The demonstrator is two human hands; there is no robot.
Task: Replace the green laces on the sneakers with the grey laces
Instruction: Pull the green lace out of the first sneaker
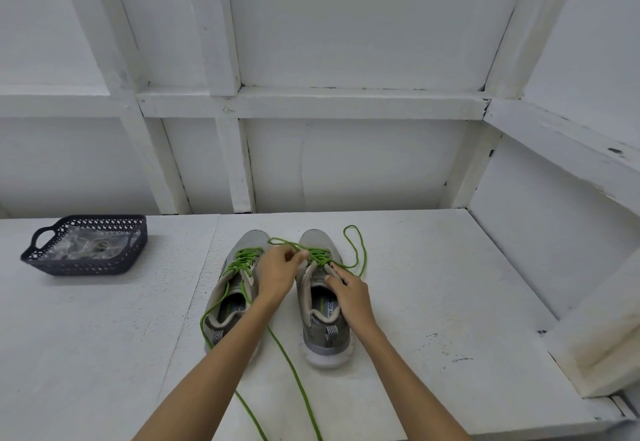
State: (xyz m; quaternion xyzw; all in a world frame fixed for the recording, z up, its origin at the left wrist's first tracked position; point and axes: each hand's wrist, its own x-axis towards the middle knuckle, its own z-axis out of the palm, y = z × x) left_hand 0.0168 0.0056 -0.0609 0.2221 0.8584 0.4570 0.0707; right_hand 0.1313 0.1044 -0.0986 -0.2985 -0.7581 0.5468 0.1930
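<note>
White shelf top [450, 284], head view: both hands work on the right sneaker [325, 336].
Its long axis points away from the person, beside the left sneaker [225, 302]. The left hand [278, 272] is nearest the crossings and pinches the green lace [360, 250] at its fingertips. The right hand [349, 290] rests by the tongue, and I cannot tell if it grips anything. The dark basket [38, 253] sits well apart to the left.

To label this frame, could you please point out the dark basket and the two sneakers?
dark basket [86, 267], head view, front wall.
left-side sneaker [254, 238], head view, grey toe.
right-side sneaker [317, 236], head view, grey toe.
</note>
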